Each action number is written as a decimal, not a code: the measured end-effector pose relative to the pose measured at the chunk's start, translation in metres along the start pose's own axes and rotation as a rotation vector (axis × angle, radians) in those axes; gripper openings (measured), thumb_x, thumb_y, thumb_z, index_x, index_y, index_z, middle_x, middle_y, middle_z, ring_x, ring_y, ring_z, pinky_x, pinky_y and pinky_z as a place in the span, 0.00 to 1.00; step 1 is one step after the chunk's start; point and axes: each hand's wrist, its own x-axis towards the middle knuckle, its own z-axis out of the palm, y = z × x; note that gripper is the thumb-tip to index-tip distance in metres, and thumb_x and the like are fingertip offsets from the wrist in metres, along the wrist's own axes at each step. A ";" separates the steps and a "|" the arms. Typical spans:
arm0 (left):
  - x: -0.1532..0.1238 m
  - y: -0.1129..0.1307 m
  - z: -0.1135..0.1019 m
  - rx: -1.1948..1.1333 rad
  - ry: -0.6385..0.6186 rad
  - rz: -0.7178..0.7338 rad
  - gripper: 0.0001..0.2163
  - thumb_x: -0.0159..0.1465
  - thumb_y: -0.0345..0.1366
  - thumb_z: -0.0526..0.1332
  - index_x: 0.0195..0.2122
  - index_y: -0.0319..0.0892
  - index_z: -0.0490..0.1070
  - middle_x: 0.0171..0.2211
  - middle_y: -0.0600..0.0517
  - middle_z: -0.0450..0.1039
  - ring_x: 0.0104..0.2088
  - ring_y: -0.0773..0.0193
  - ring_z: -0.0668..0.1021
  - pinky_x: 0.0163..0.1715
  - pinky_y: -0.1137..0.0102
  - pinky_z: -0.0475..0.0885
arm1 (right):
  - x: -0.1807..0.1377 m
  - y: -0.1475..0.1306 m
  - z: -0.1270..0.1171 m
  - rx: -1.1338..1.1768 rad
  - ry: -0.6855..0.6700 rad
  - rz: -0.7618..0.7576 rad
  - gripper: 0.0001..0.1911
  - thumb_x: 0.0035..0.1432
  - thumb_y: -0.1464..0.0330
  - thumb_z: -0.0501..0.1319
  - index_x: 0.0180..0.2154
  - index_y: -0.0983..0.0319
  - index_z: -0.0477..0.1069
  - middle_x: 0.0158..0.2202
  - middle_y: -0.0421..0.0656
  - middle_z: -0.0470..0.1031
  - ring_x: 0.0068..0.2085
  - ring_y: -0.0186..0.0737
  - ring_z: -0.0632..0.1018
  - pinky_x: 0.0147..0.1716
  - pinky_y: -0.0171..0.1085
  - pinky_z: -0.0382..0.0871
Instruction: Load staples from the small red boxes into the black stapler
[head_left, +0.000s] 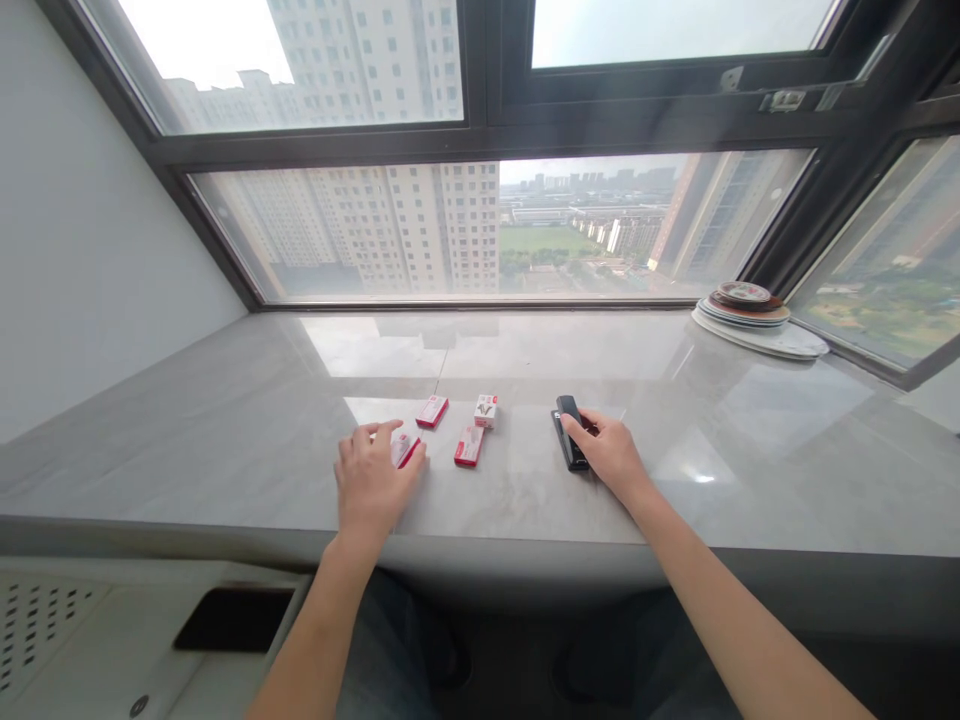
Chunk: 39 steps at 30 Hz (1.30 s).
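Note:
My right hand is closed around a black stapler that lies on the grey counter, the thumb on top and the other fingers at its right side. My left hand hovers low at the left with thumb and fingers apart, around a small red-and-white box that it partly hides. Whether the fingers touch this box I cannot tell. Three similar boxes lie between the hands: a box with a red edge, an upright white box with a dark picture, and a flat box just in front of it.
The grey marble-look counter runs along a dark window frame. A stack of plates stands in the far right corner. Below the counter at left is a white cabinet-like unit with a black panel.

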 end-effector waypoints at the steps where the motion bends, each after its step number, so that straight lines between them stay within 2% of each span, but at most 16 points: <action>1: -0.004 0.011 0.003 -0.035 0.008 0.059 0.17 0.70 0.48 0.60 0.57 0.51 0.73 0.54 0.45 0.71 0.55 0.44 0.71 0.54 0.53 0.67 | 0.000 0.000 0.000 -0.002 -0.001 0.005 0.27 0.62 0.46 0.59 0.45 0.60 0.83 0.31 0.42 0.78 0.33 0.43 0.76 0.32 0.36 0.67; 5: -0.008 0.061 0.022 -0.156 -0.126 0.249 0.18 0.73 0.50 0.55 0.60 0.56 0.72 0.53 0.46 0.69 0.53 0.48 0.72 0.54 0.54 0.67 | -0.001 -0.002 -0.001 -0.001 -0.006 0.009 0.28 0.62 0.46 0.59 0.45 0.61 0.83 0.31 0.43 0.78 0.33 0.43 0.76 0.32 0.36 0.67; 7: -0.004 0.078 0.033 -0.123 -0.163 0.264 0.21 0.72 0.51 0.56 0.64 0.56 0.69 0.53 0.45 0.68 0.54 0.47 0.72 0.54 0.54 0.67 | -0.001 -0.002 -0.001 0.013 -0.010 0.006 0.28 0.61 0.46 0.59 0.46 0.61 0.82 0.32 0.43 0.79 0.33 0.43 0.76 0.32 0.36 0.68; 9: 0.003 0.084 0.042 -0.081 -0.161 0.245 0.26 0.70 0.52 0.59 0.67 0.53 0.64 0.55 0.43 0.67 0.56 0.44 0.70 0.54 0.53 0.66 | 0.000 -0.001 0.000 0.034 -0.010 0.019 0.29 0.61 0.46 0.59 0.48 0.62 0.82 0.32 0.43 0.78 0.33 0.43 0.76 0.32 0.37 0.68; 11: 0.006 0.083 0.045 -0.061 -0.135 0.198 0.29 0.68 0.52 0.62 0.67 0.47 0.63 0.56 0.40 0.67 0.57 0.42 0.70 0.53 0.53 0.66 | 0.000 0.002 0.001 0.064 0.000 0.041 0.31 0.60 0.46 0.61 0.52 0.62 0.79 0.33 0.43 0.78 0.31 0.41 0.75 0.32 0.37 0.68; 13: 0.005 0.079 0.043 -0.078 -0.139 0.170 0.25 0.67 0.52 0.63 0.59 0.43 0.69 0.52 0.40 0.69 0.55 0.43 0.71 0.52 0.54 0.67 | 0.001 0.003 0.001 0.089 0.021 0.049 0.32 0.58 0.47 0.63 0.55 0.62 0.77 0.35 0.43 0.78 0.30 0.40 0.74 0.31 0.37 0.68; 16: -0.008 0.080 0.034 -0.171 -0.249 0.267 0.17 0.67 0.53 0.63 0.47 0.47 0.74 0.45 0.45 0.72 0.49 0.47 0.74 0.50 0.56 0.69 | 0.000 0.001 -0.001 0.061 0.026 -0.005 0.26 0.59 0.50 0.64 0.50 0.61 0.77 0.39 0.44 0.78 0.33 0.40 0.74 0.34 0.37 0.69; 19: -0.024 0.090 0.024 -0.267 -0.330 0.419 0.18 0.66 0.55 0.64 0.52 0.53 0.74 0.53 0.47 0.71 0.55 0.47 0.72 0.55 0.53 0.68 | 0.000 -0.011 -0.003 -0.031 -0.054 -0.135 0.17 0.60 0.56 0.64 0.46 0.58 0.79 0.42 0.44 0.79 0.38 0.42 0.76 0.39 0.38 0.70; 22: -0.034 0.097 0.016 -0.304 -0.361 0.503 0.23 0.68 0.57 0.61 0.61 0.59 0.69 0.67 0.49 0.60 0.65 0.45 0.64 0.62 0.48 0.64 | 0.000 -0.028 -0.001 -0.070 -0.164 -0.261 0.15 0.61 0.62 0.63 0.48 0.56 0.81 0.44 0.45 0.79 0.45 0.45 0.78 0.47 0.40 0.70; 24: -0.034 0.097 0.013 -0.298 -0.399 0.541 0.24 0.70 0.57 0.59 0.65 0.61 0.66 0.71 0.51 0.55 0.69 0.44 0.60 0.65 0.46 0.60 | -0.001 -0.040 0.005 -0.067 -0.216 -0.316 0.15 0.62 0.64 0.62 0.49 0.55 0.81 0.45 0.45 0.79 0.49 0.46 0.77 0.51 0.40 0.69; 27: -0.029 0.089 0.008 -0.290 -0.450 0.566 0.24 0.70 0.55 0.60 0.66 0.61 0.65 0.70 0.51 0.57 0.68 0.44 0.61 0.66 0.47 0.60 | -0.004 -0.056 0.020 -0.058 -0.249 -0.341 0.15 0.63 0.66 0.61 0.49 0.55 0.81 0.46 0.44 0.79 0.51 0.46 0.77 0.52 0.40 0.68; 30: -0.025 0.083 0.002 -0.315 -0.459 0.577 0.21 0.69 0.52 0.62 0.63 0.59 0.69 0.67 0.50 0.62 0.65 0.46 0.66 0.65 0.50 0.64 | -0.009 -0.067 0.040 -0.084 -0.233 -0.340 0.14 0.64 0.63 0.62 0.50 0.55 0.79 0.48 0.45 0.79 0.50 0.46 0.77 0.54 0.42 0.67; 33: -0.025 0.079 -0.002 -0.333 -0.464 0.585 0.17 0.67 0.52 0.65 0.55 0.56 0.75 0.60 0.48 0.69 0.61 0.47 0.69 0.63 0.52 0.66 | -0.014 -0.074 0.059 -0.174 -0.184 -0.338 0.13 0.61 0.57 0.66 0.45 0.55 0.78 0.44 0.44 0.81 0.47 0.48 0.78 0.63 0.51 0.56; 35: -0.026 0.079 -0.002 -0.338 -0.467 0.586 0.18 0.66 0.53 0.66 0.54 0.55 0.75 0.58 0.47 0.70 0.60 0.46 0.70 0.63 0.52 0.67 | -0.015 -0.077 0.067 -0.205 -0.150 -0.316 0.13 0.59 0.55 0.67 0.41 0.55 0.77 0.38 0.42 0.81 0.43 0.48 0.78 0.65 0.55 0.51; 39: -0.030 0.078 0.002 -0.334 -0.438 0.569 0.22 0.67 0.52 0.65 0.60 0.55 0.71 0.61 0.47 0.68 0.61 0.46 0.69 0.64 0.52 0.66 | -0.011 -0.077 0.070 -0.068 -0.105 -0.206 0.11 0.57 0.56 0.68 0.37 0.55 0.77 0.33 0.41 0.80 0.39 0.46 0.77 0.58 0.49 0.60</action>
